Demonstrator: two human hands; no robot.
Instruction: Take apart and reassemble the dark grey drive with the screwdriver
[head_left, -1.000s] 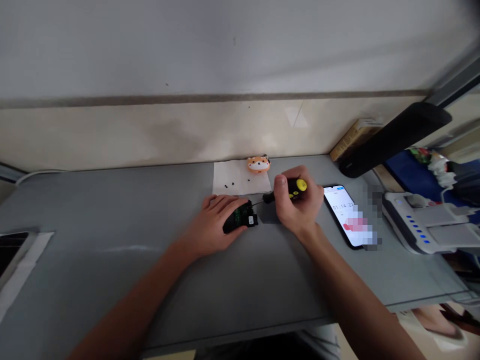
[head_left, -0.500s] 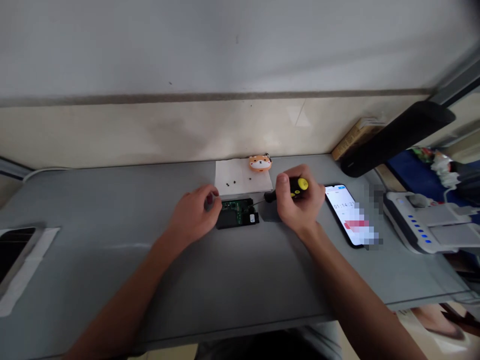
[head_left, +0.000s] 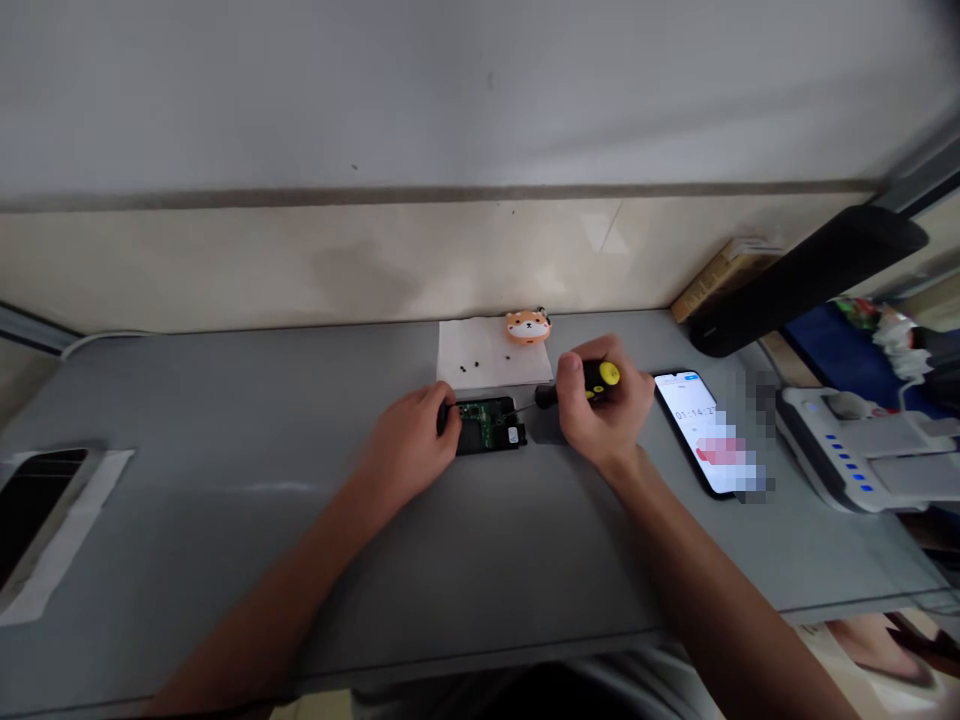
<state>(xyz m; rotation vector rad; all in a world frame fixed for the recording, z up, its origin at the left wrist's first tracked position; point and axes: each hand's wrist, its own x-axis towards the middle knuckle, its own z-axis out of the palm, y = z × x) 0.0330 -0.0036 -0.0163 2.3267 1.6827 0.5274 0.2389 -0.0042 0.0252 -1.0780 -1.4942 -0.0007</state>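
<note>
Grey worktop [head_left: 225, 540] runs along a cream wall [head_left: 300, 260]. Far right: white base unit with blue indicator lights [head_left: 847, 450]. A smartphone [head_left: 694, 430] lies screen up just beside the right hand [head_left: 604, 410], its display lit and partly pixelated. Behind the hands sits a white paper sheet [head_left: 465, 355] carrying small black screws [head_left: 469, 369]; an orange dog-faced figurine [head_left: 528, 326] rests at its back edge. The open black device casing [head_left: 487, 438], green circuit board [head_left: 486, 422] exposed, lies flat on the worktop between the hands, just in front of the sheet. Right grip: narrow, closed around a yellow-and-black screwdriver [head_left: 592, 382], its thin shaft reaching toward the board. Left hand [head_left: 405, 460]: fingers curled at the casing's left edge, grip narrow; holding anything cannot be told.
</note>
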